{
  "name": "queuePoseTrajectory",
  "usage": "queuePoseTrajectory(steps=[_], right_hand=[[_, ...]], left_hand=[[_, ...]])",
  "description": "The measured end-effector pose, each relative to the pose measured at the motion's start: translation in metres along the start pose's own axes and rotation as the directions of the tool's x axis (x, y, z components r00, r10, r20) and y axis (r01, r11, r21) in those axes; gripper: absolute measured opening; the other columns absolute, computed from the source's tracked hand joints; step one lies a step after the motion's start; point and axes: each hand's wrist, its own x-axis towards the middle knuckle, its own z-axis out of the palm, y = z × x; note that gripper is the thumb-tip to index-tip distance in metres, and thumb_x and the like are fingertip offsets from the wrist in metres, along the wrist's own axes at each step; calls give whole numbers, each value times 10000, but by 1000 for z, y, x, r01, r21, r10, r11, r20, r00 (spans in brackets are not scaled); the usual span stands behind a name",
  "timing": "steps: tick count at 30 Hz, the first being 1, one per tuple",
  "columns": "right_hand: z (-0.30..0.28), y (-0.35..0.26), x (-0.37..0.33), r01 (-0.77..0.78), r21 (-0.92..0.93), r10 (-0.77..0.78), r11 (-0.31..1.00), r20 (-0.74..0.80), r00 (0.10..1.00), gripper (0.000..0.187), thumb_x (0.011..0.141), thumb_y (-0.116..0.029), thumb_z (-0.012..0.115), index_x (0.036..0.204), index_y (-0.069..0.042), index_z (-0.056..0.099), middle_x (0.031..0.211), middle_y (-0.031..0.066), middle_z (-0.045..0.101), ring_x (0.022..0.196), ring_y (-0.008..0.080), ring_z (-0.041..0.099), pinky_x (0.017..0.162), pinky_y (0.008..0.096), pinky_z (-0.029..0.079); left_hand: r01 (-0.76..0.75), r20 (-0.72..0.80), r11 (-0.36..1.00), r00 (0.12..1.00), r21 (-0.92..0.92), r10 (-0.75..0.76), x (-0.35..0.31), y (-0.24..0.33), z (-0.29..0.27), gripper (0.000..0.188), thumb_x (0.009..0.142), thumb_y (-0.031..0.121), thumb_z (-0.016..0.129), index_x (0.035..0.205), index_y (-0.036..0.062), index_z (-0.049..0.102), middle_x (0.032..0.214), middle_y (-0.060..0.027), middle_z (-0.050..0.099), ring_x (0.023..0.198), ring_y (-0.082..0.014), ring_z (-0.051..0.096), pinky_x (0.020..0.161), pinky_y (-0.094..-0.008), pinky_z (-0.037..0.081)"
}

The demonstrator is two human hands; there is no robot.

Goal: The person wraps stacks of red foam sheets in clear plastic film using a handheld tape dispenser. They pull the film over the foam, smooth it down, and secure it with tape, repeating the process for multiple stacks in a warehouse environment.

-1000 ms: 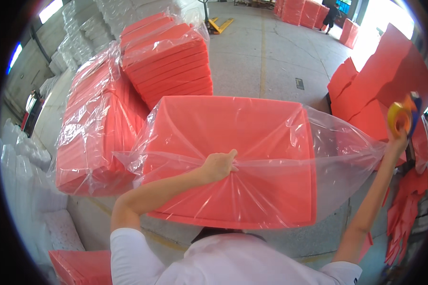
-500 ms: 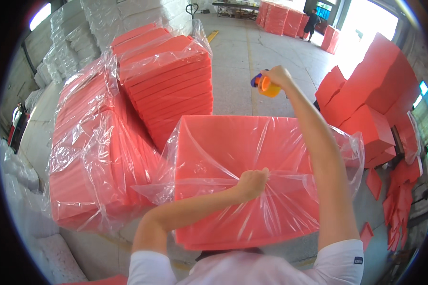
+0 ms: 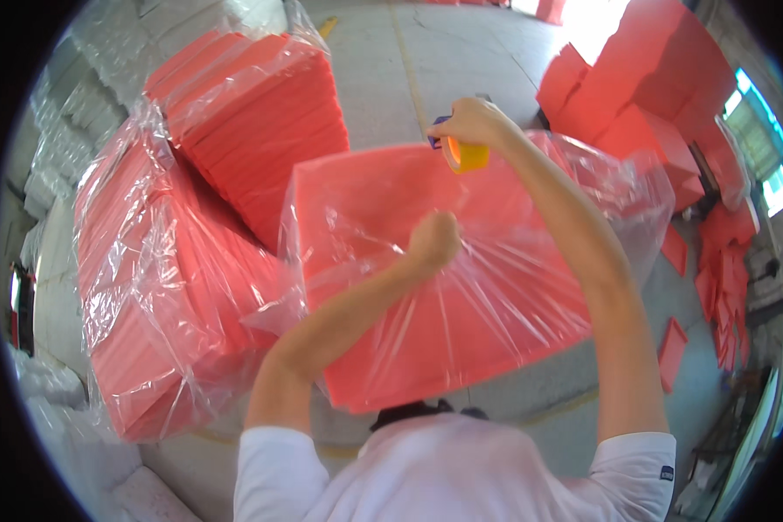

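Observation:
My left hand (image 3: pixel 435 241) is closed in a fist on the clear plastic film (image 3: pixel 448 317), whose creases fan out from it. Beneath the film lies a large block of red foam sheets (image 3: pixel 348 196). At the far side of the block my right hand (image 3: pixel 478 122) grips a tape dispenser (image 3: pixel 438 132) with a blue body. A roll of yellow tape (image 3: pixel 471 157) sits on it, held above the film. Loose film (image 3: pixel 626 187) bunches at the block's right end.
Film-wrapped stacks of red foam sheets (image 3: pixel 261 130) stand close on the left, one nearer (image 3: pixel 170 296). Large red foam blocks (image 3: pixel 644 104) lean at the right. Red foam offcuts (image 3: pixel 722 287) lie on the floor (image 3: pixel 365 78). White wrapped bundles (image 3: pixel 70 122) are piled at the far left.
My view has tipped downward, with the far floor dropping out at the top. The tape dispenser has come closer to the block and my left fist. My left fist still grips the film.

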Motion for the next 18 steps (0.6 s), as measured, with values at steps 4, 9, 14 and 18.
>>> queuePoseTrajectory(steps=[4,9,14,18], right_hand=[[34,8,-254,129,17,-103,992,-497,862,589,774,-339,750,1221,-15,547,881,228,622,767,414,635,655,485,500],[109,41,-494,-108,238,149,965,-163,975,725,752,-251,763,1364,-15,453,944,279,577,734,432,617,618,490,508],[169,65,-472,-247,392,276,886,-18,961,526,789,-181,706,1262,-10,550,919,267,639,817,438,632,683,476,512],[225,143,-450,-361,257,324,896,177,929,463,811,-195,700,1203,21,582,931,243,662,834,412,643,730,439,517]], left_hand=[[-86,-57,996,995,-11,85,2,-27,3,261,829,211,600,769,-40,635,762,-273,627,796,-451,625,684,-513,488],[-129,9,992,992,7,129,40,-24,10,326,790,271,651,685,-36,619,720,-257,614,710,-450,605,638,-485,477],[-40,54,960,998,277,26,28,-27,-9,283,804,217,622,687,-40,611,724,-246,608,681,-372,607,621,-437,472],[-307,-90,702,880,643,466,-43,80,16,366,835,187,581,1075,-80,510,1166,-293,522,1052,-419,543,854,-466,454]])
